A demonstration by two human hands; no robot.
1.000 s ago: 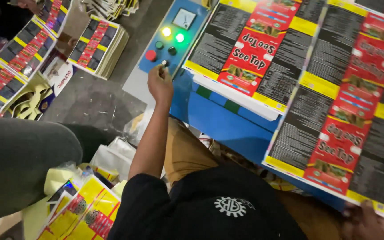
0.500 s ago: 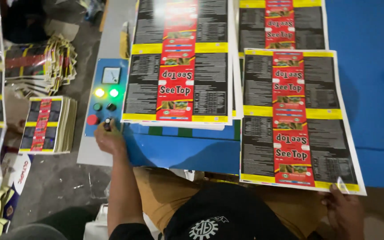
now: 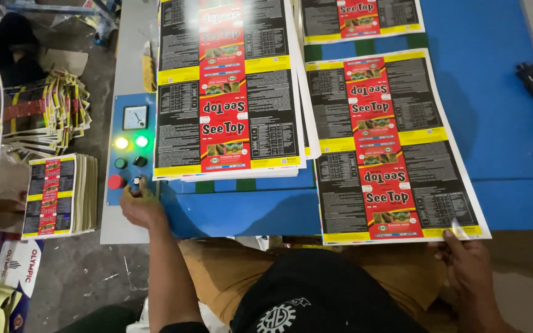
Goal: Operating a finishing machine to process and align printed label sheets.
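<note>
So the left hand (image 3: 140,206) hasn't left the control panel (image 3: 132,148) at 9 o'clock, grip pinched on a small knob (image 3: 137,181), while the right hand (image 3: 467,262) keeps pinning the printed sheet (image 3: 390,148) at the tabletop (image 3: 501,123) edge, 4 o'clock.

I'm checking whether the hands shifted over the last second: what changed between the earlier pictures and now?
Little changed beyond the camera swinging to look straight down. The left hand stays at the control panel, fingers on the small knob beside the red button; both lamps remain lit. The right hand still grips the lower right corner of the printed sheet. The neighbouring stack of sheets has not moved.
</note>
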